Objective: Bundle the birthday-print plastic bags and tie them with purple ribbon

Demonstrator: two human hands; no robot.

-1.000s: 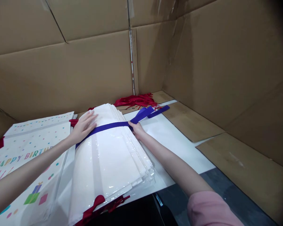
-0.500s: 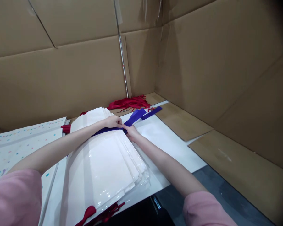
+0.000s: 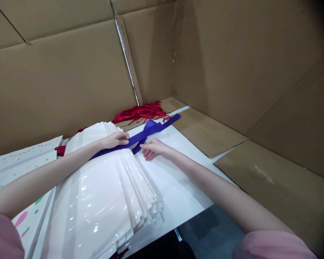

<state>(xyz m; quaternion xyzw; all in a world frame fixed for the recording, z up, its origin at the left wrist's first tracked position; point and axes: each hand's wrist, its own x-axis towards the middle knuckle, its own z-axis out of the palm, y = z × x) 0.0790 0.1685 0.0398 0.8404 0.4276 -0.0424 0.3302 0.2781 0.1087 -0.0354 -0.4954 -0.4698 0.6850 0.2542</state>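
A thick stack of white sheets in clear plastic sleeves [image 3: 97, 201] lies on the table, bent in at its middle by a blue-purple fabric strap [image 3: 156, 127] that runs across it. My left hand [image 3: 117, 139] rests on top of the stack with thumb and fingers closed on the strap. Just right of the stack is my right hand [image 3: 154, 148], its fingers loosely curled and slightly apart, with nothing seen in them. Its fingertips are close to the lower part of the strap. Beyond the hands, the strap crosses over itself and its free end lies on the white surface.
A pile of red ribbons [image 3: 137, 112] lies at the back by the cardboard wall [image 3: 70, 79]. White printed bags with coloured dots [image 3: 13, 169] are stacked at the left. Flat cardboard [image 3: 205, 131] covers the table's right side beside a white board [image 3: 175, 176].
My right hand has come away from the strap and moved slightly right of the stack. My left hand stays on the strap. The camera view has shifted to the right.
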